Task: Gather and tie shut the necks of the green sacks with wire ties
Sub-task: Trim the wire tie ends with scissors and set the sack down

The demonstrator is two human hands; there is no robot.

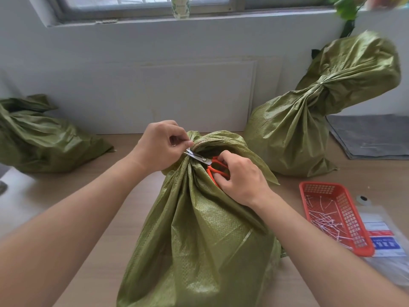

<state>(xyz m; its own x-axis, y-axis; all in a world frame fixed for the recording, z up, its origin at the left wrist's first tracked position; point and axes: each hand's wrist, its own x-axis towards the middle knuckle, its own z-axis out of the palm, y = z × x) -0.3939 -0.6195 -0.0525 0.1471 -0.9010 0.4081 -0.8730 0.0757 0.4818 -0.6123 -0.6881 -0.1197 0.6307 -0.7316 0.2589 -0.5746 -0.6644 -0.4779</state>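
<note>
A green woven sack (pixel 199 235) stands in front of me with its neck gathered. My left hand (pixel 159 145) pinches the tail of a tie (pixel 190 143) at the left side of the neck. My right hand (pixel 241 178) grips orange-handled scissors (pixel 210 163), whose blades point left at the tie tail just under my left fingers. A second green sack (pixel 305 120) at the back right has its neck tied shut. A third green sack (pixel 37 138) lies at the left, its neck hard to make out.
An orange plastic basket (pixel 309 189) with several white ties (pixel 325 220) lies on the wooden table (pixel 115 200) at the right, on top of a clear plastic packet (pixel 385 238). A grey mat (pixel 371 136) lies at the far right. A white wall and windowsill stand behind.
</note>
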